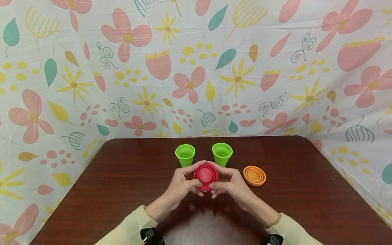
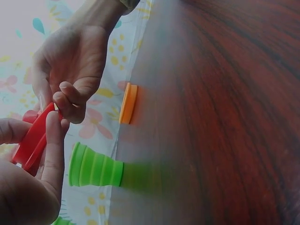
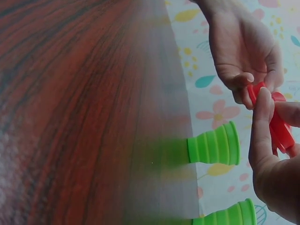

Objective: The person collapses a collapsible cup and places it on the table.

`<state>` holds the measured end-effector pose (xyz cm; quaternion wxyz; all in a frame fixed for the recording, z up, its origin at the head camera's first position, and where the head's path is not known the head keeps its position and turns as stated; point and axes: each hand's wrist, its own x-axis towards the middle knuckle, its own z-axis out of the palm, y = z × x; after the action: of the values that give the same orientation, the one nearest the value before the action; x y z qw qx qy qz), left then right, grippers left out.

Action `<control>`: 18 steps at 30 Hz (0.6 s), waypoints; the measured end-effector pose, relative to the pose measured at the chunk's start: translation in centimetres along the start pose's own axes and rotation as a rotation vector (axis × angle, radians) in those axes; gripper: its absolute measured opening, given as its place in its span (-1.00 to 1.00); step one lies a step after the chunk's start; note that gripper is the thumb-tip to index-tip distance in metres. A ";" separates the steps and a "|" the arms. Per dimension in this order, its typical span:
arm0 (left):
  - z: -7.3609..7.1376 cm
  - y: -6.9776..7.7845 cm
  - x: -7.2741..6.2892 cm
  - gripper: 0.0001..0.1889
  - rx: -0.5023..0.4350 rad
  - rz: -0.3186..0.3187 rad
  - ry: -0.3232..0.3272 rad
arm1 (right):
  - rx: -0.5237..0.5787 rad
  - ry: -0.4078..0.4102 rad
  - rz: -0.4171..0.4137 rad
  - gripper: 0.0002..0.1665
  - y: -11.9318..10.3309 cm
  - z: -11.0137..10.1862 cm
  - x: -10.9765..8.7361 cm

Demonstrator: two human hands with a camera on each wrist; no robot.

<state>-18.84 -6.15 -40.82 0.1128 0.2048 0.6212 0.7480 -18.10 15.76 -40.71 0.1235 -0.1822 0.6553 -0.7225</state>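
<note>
A red collapsible cup (image 1: pixel 206 174), mostly flattened, is held off the table between both hands. My left hand (image 1: pixel 181 185) grips its left side, thumb on the near face and fingers behind the rim. From the right, my right hand (image 1: pixel 231 185) grips it the same way, both thumbs low on the cup. Side-on in the left wrist view, the red cup (image 2: pixel 35 138) is a thin disc with a small part bulging from one face. The right wrist view also shows the red cup (image 3: pixel 280 131) pinched by both hands; some fingers are hidden behind it.
Behind the hands, two green collapsible cups stand extended, a left green cup (image 1: pixel 185 154) and a right green cup (image 1: pixel 222 153). An orange collapsible cup (image 1: pixel 254 175) lies flattened right of my right hand. The brown table (image 1: pixel 128 177) meets a flower-patterned cloth (image 1: pixel 190 112) at the back.
</note>
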 end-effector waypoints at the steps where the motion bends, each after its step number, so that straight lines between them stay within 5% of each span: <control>1: 0.0 0.0 0.0 -0.31 -0.001 -0.001 0.001 | 0.000 -0.001 -0.001 -0.19 0.0 0.0 0.0; 18: -0.4 -0.3 0.0 -0.28 -0.013 -0.014 -0.037 | -0.006 -0.014 0.010 -0.18 0.1 -0.3 0.1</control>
<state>-19.07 -6.47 -41.13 0.1309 0.2133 0.6156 0.7473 -18.27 15.96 -40.86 0.1311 -0.1845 0.6573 -0.7188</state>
